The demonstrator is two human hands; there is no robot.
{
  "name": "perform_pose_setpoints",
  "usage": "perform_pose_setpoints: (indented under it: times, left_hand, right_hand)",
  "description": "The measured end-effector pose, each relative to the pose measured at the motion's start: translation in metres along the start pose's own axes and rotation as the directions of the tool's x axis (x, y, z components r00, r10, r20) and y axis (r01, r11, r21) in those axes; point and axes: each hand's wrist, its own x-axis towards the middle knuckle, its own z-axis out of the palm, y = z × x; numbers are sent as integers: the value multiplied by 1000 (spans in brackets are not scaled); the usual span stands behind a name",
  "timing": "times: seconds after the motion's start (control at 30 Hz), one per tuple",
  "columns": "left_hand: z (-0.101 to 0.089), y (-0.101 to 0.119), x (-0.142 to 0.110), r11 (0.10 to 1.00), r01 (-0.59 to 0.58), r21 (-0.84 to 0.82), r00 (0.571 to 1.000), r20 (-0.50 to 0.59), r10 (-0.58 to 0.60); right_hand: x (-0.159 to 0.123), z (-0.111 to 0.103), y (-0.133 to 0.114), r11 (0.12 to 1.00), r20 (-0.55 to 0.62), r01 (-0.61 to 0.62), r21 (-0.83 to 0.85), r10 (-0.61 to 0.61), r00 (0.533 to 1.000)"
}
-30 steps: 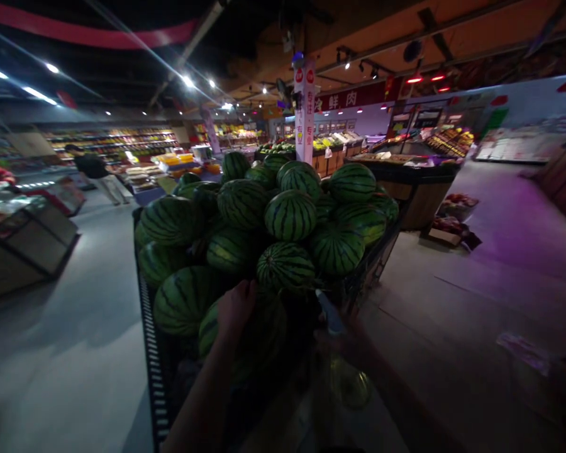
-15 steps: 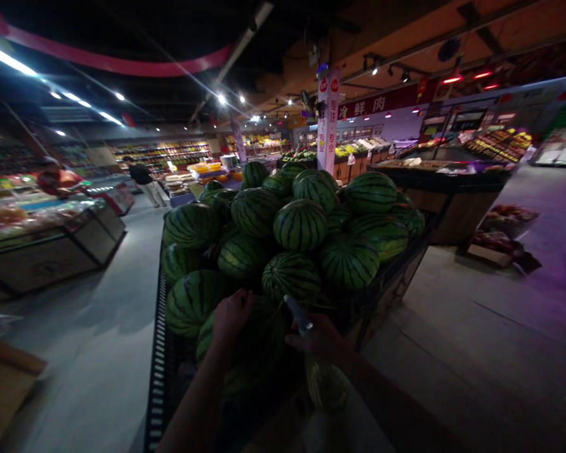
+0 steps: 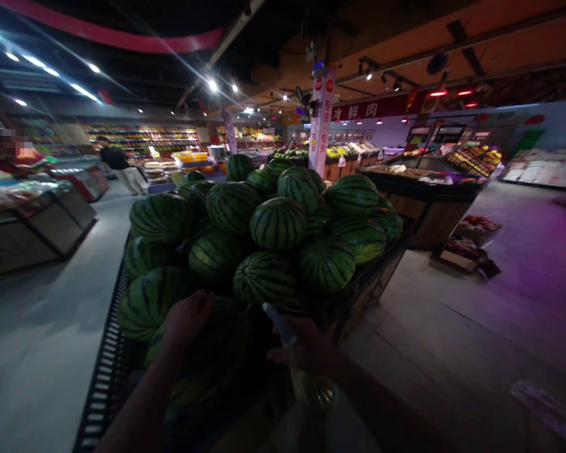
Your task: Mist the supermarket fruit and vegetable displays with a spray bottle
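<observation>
Above, 冷鲜肉 sign (image 3: 363, 110) — left hand (image 3: 186, 321) on watermelon (image 3: 217, 355), right hand (image 3: 306, 349) on bottle (image 3: 311, 390)

The heap of watermelons (image 3: 271, 224) blocks the way forward for the left hand (image 3: 186, 321) and right hand (image 3: 306, 349), its slatted bin edge (image 3: 104, 358) closing the left, with open aisle floor (image 3: 429, 327) beyond its right side

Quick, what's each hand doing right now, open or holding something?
Left hand: curled on a watermelon; whether it grips cannot be told.
Right hand: closed, holding a pale blue object.
</observation>
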Motion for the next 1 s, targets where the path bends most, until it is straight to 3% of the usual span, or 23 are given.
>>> perform_pose_setpoints:
  times: [0.1,0.2,0.33,0.5,0.6,0.67,0.77,0.9,1.0]
  left_hand:
    - [1,-3,1,1000,18,-1,1000,7,-18]
    - [1,-5,2,1000,19,-2,1000,11,-19]
    - [0,-6,4,1000,21,-13,999,31,-21]
    - [-1,-6,7,1000,14,-2,997,72,-14]
    - [0,-5,8,1000,24,-3,996,82,-24]
    - [0,-6,8,1000,27,-2,997,79,-27]
    - [0,-8,7,1000,14,9,997,74,-14]
    - [1,-11,7,1000,10,-9,997,74,-9]
    - [2,-12,8,999,36,-25,996,86,-33]
  right_hand:
    - [-12,15,-2,996,141,-41,79,30,990]
    - [-17,4,10,994,102,-61,91,51,993]
    - [-14,-42,37,985,-119,-146,91,157,980]
    - [-5,-112,57,954,-349,-274,123,300,888]
    - [6,-128,51,957,-382,-263,123,290,878]
    - [17,-121,40,977,-330,-203,63,212,920]
    - [41,-94,15,997,-188,-53,-54,42,981]
    - [80,-60,-19,998,-29,56,35,-55,998]
    - [107,-53,-35,992,1,97,81,-97,995]
